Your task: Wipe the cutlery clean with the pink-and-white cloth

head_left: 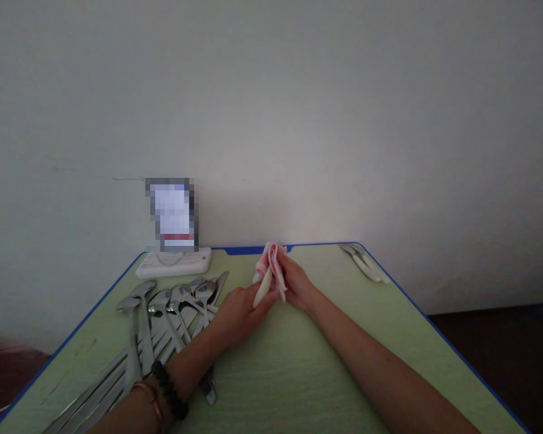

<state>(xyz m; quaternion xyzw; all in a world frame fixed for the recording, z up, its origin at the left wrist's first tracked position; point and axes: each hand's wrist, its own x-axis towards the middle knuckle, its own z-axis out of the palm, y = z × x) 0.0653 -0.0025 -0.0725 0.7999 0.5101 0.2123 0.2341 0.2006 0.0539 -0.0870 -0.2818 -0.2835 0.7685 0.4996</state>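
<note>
Over the middle of the table, my left hand (239,310) is closed around the off-white handle of a fork (263,289). Small metal tines poke out at the far end, above a pink and white cloth (277,278). That cloth is folded about the fork's upper part, pinched by my right hand (297,282). Most of the fork's head is hidden in the fabric. Beside my left forearm lies a pile of metal spoons (163,299) and other cutlery, partly covered by the arm. At the far right corner rest white-handled forks (365,266), side by side.
The light green table (298,386) has a blue edge and stands against a grey wall (271,120). A device with a blurred screen (174,211) stands upright at the back left, behind a white flat box (174,263).
</note>
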